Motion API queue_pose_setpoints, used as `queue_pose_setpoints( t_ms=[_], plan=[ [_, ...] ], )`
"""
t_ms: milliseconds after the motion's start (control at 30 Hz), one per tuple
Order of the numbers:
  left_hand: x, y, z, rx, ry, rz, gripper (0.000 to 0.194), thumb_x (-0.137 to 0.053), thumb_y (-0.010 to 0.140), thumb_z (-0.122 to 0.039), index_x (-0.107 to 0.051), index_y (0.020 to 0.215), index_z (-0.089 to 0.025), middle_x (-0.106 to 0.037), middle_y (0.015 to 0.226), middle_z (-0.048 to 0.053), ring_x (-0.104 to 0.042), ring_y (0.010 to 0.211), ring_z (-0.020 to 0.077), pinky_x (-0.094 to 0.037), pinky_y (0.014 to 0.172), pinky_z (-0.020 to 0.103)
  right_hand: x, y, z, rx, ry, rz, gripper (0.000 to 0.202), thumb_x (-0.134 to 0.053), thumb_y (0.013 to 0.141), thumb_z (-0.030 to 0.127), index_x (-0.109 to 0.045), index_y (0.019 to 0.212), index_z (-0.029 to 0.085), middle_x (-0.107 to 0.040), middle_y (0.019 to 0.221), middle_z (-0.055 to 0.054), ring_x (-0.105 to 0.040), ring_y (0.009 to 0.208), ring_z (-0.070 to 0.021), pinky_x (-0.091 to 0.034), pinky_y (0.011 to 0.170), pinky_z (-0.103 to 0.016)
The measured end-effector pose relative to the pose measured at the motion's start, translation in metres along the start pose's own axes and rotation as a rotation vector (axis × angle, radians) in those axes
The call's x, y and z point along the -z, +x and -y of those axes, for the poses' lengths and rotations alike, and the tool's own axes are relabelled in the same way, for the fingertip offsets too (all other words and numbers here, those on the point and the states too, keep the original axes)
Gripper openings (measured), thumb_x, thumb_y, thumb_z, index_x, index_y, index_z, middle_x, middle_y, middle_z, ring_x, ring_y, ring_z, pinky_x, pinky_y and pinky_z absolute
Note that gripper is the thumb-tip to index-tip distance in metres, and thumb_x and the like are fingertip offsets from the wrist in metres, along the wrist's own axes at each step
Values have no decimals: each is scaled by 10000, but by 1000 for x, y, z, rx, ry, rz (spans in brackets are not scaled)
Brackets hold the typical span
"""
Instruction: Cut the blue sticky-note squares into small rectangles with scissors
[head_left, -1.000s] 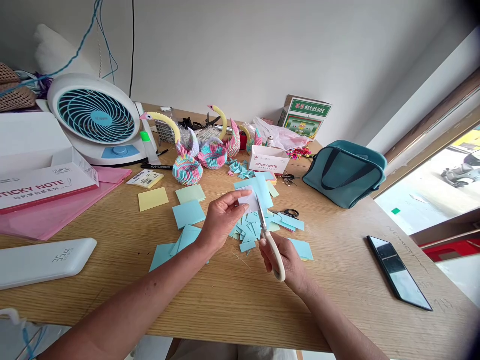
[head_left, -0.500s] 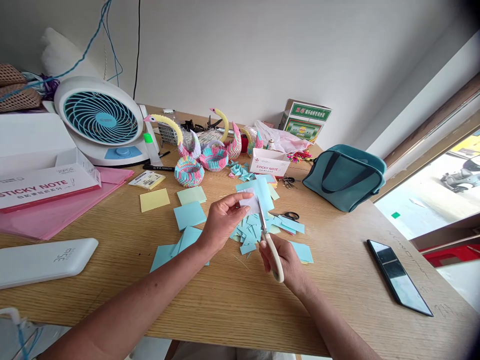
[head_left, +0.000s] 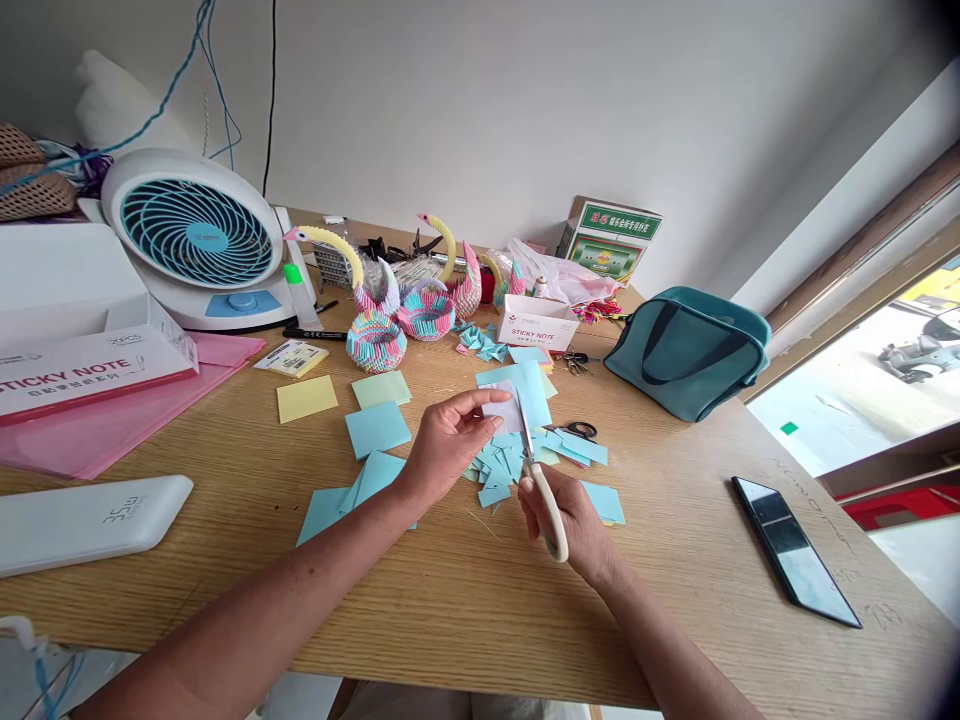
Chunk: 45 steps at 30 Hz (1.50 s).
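My left hand [head_left: 448, 447] pinches a pale lilac piece of paper [head_left: 504, 410] between thumb and fingers. A larger light blue sheet [head_left: 534, 388] shows right behind that piece; whether my fingers hold it too, I cannot tell. White-handled scissors [head_left: 553, 512] are in my right hand [head_left: 571, 525], with fingers through the handles. Their blades point up and away, at the right edge of the lilac paper. Below the blades lies a heap of small blue cut pieces [head_left: 499, 462]. Blue strips [head_left: 581, 447] lie to the right, beside black-handled scissors [head_left: 582, 430].
Folded-paper swans [head_left: 376, 340] stand toward the back, near a sticky note box [head_left: 537, 325]. Blue notes [head_left: 377, 429] and a yellow note [head_left: 307, 399] lie left. A fan [head_left: 199, 240], a white power bank [head_left: 94, 525], a teal bag [head_left: 686, 352] and a phone [head_left: 795, 550] surround the work area.
The lilac paper and the blue sheet have shifted slightly right and down relative to the table. The scissors stay at the paper's right edge; both hands keep their grip.
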<state>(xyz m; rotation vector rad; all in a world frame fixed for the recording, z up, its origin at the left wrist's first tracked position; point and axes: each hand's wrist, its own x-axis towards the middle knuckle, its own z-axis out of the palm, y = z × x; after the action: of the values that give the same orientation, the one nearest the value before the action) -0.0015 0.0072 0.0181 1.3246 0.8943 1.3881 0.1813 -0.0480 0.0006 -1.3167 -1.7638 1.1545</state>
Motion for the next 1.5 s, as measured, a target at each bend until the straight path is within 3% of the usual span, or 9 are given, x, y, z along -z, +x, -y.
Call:
queue_pose_setpoints(
  t_ms=[1200, 1500],
  plan=[
    [-4, -1, -3, -13, -51, -3, 300, -728, 774, -218, -755, 1065, -152, -752, 1018, 61, -597, 746, 103, -497, 674, 202, -4, -5, 0, -42, 40, -46, 573, -466, 920, 731, -391, 677, 218, -457, 492, 41, -413, 454, -97, -320, 471, -245],
    [-5, -2, -5, -21, -37, -14, 270, -730, 779, -248, -771, 1028, -153, -764, 1019, 85, -665, 876, 170, -523, 722, 237, -6, -4, -4, -4, 48, -44, 542, -468, 951, 682, -423, 685, 212, -456, 502, 45, -407, 468, -96, -327, 486, -240]
  ],
)
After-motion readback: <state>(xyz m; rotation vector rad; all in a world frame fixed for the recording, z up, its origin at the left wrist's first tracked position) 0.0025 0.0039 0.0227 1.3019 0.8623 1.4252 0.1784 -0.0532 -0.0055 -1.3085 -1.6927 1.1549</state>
